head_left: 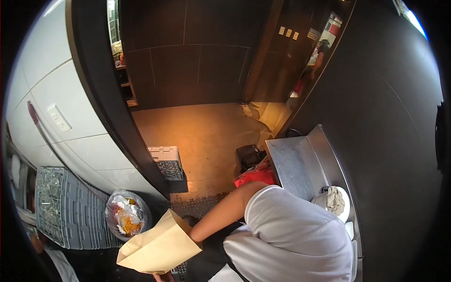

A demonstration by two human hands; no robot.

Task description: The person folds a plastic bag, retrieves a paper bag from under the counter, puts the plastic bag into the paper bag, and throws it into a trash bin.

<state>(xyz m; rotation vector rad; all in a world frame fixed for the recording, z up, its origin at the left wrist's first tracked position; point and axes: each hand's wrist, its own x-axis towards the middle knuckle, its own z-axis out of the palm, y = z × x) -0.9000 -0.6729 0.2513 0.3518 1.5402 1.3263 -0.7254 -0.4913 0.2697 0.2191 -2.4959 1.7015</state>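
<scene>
A tan paper bag (162,244) is tilted at the bottom centre, its wide mouth facing right. My right forearm (221,214), below a white sleeve, reaches into this mouth, so my right hand is hidden inside and its fingers cannot be seen. Under the lower edge of the bag, my left hand (163,277) shows only in part at the frame's bottom, gripping the paper from below. Just left of the bag stands a round bin (146,218) lined with clear plastic, holding crumpled wrappers and orange scraps.
Stacked grey racks (77,211) with glasses stand at the left. Another crate (164,157) sits on the floor by the doorway. At the right are a metal counter (293,164), white dishes (345,202) with a cloth, and a red bag (258,174). Another person (319,58) appears top right.
</scene>
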